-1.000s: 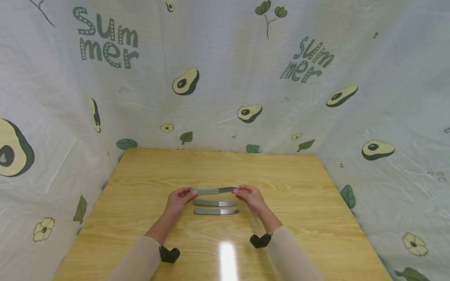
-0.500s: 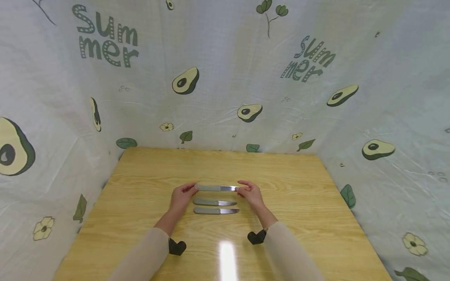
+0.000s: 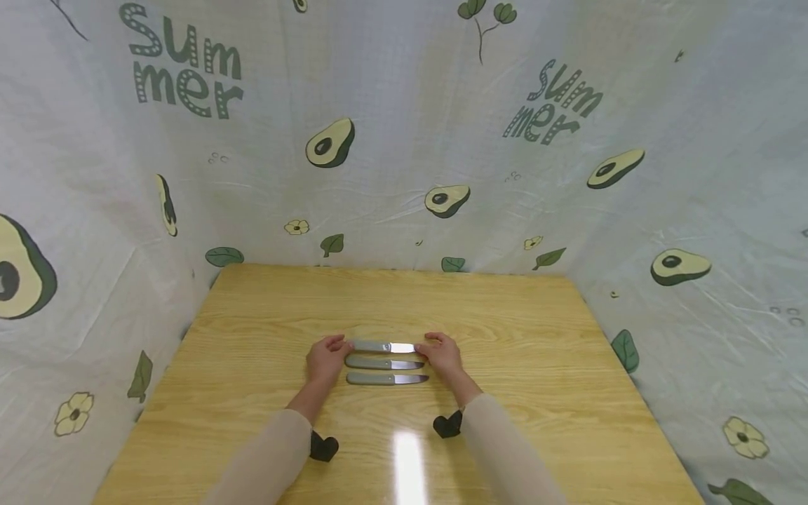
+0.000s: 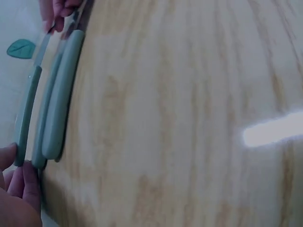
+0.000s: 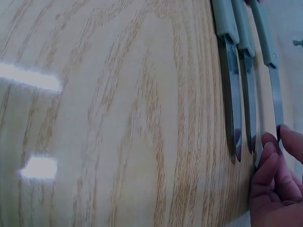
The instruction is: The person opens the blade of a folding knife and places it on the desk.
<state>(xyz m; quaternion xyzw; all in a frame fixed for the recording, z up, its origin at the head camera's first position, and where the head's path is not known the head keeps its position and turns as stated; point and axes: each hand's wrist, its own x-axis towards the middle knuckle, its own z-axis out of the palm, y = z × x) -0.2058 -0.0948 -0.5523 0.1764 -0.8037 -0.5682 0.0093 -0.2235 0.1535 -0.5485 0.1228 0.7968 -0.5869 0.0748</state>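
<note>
A small knife [image 3: 371, 346] with a grey-green handle is stretched between my two hands. My left hand [image 3: 325, 359] pinches the end of its handle [image 4: 27, 116]. At the other end, the thumb and fingers of my right hand [image 3: 444, 356] pinch the tip of its blade [image 5: 276, 97]. Just on the near side lie two similar knives, a middle knife [image 3: 369, 363] and a near knife [image 3: 371, 379], side by side on the table with blades pointing right. Fingertips cover the held blade's tip.
The light wooden table [image 3: 536, 393] carries a bright glare patch at its front. Behind and on both sides hangs a pale cloth [image 3: 391, 91] printed with avocados, leaves and lettering. A black heart-shaped piece [image 3: 325, 447] sits at the left cuff, another heart-shaped piece [image 3: 447, 423] at the right.
The held knife has levelled out from a slight tilt and come closer to the middle knife. Both hands have moved with it, keeping their pinch. The two other knives lie nearly as before.
</note>
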